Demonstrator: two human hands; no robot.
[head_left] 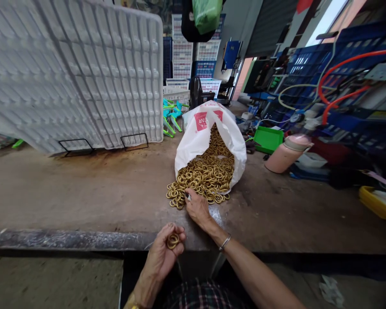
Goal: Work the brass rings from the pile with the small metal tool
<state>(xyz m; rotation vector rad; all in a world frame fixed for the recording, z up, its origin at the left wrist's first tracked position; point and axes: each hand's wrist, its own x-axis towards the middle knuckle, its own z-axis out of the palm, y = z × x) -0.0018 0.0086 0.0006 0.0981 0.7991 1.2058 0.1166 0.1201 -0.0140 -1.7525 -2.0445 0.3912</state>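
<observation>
Rings point(196, 176), brass-coloured, heaped in the mouth of a white bag point(188, 146) and spilling onto the table point(83, 193). From that heap: left hand point(162, 249) at seven o'clock, curled round a couple of rings; right hand point(197, 208) at six, touching the heap's near edge, cannot tell if gripping any; pink bottle point(280, 157) at three.
</observation>
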